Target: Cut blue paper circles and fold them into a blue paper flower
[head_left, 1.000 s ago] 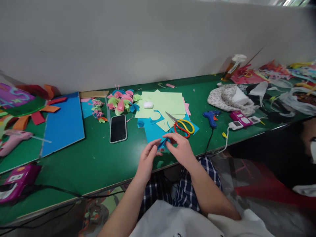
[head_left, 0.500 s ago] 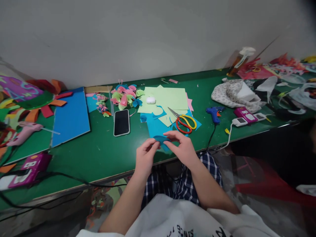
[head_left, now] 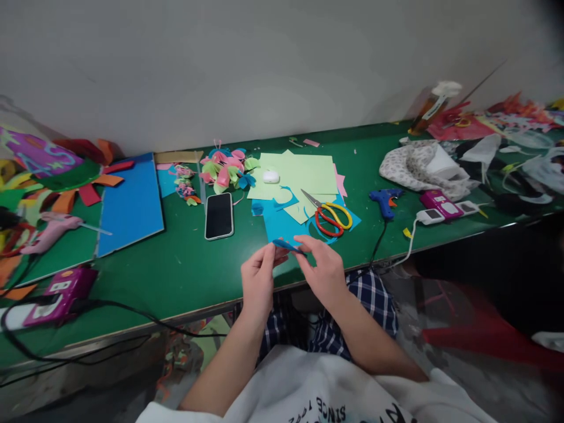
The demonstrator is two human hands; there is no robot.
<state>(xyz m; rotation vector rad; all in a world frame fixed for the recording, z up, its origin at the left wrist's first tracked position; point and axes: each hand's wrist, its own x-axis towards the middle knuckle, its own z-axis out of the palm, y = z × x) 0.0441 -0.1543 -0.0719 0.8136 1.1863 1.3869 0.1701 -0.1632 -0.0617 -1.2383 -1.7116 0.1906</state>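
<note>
Between my two hands is a small piece of blue paper [head_left: 288,246], seen nearly edge-on above the table's front edge. My left hand [head_left: 259,271] pinches its left end with thumb and fingers. At the other end, my right hand [head_left: 322,267] grips it between thumb and fingertips. Just beyond lie cut blue sheets [head_left: 277,228] and light green sheets [head_left: 315,170]. Scissors [head_left: 332,218] with one red and one yellow handle rest on the paper, blades partly apart. A white earbud case [head_left: 270,177] sits on the green sheets.
A phone [head_left: 219,216] and pink-green paper flowers [head_left: 227,170] lie left of the sheets. To the right are a blue glue gun [head_left: 386,202], a purple power strip [head_left: 442,205] and a patterned cloth [head_left: 409,167]. A pink glue gun [head_left: 55,230] and a blue board [head_left: 130,205] lie far left.
The blue paper has turned from showing its face to nearly edge-on, and my fingers have shifted around it. The camera view has moved slightly.
</note>
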